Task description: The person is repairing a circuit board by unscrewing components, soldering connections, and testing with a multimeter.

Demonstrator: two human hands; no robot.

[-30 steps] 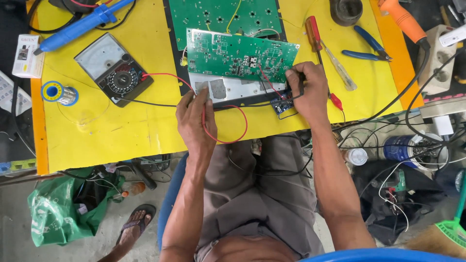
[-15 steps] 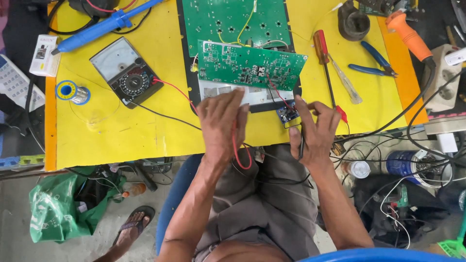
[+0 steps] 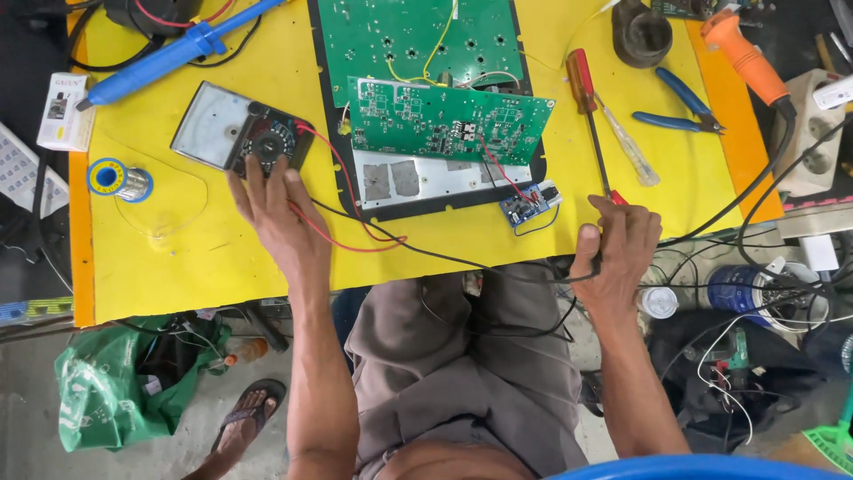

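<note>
My left hand (image 3: 275,213) rests on the lower edge of an analog multimeter (image 3: 240,138), fingers touching its dial side. A red lead (image 3: 342,213) and a black lead (image 3: 444,258) run from the meter across the yellow table (image 3: 195,258). My right hand (image 3: 616,249) is closed around the meter's probes (image 3: 597,260) at the table's front edge, a red tip showing above the fingers. A green circuit board (image 3: 444,120) lies on a larger green board (image 3: 413,40) in the middle, with a small blue module (image 3: 530,204) wired beside it.
A blue desoldering pump (image 3: 173,49) and solder spool (image 3: 118,180) lie at left. A red-handled screwdriver (image 3: 586,107), a clear-handled one (image 3: 626,147), blue pliers (image 3: 680,107) and an orange soldering iron (image 3: 742,58) lie at right. Cables, a can and a green bag lie below.
My left hand moved left from the board's front edge to the multimeter. My right hand drew back to the table's front edge with the probes.
</note>
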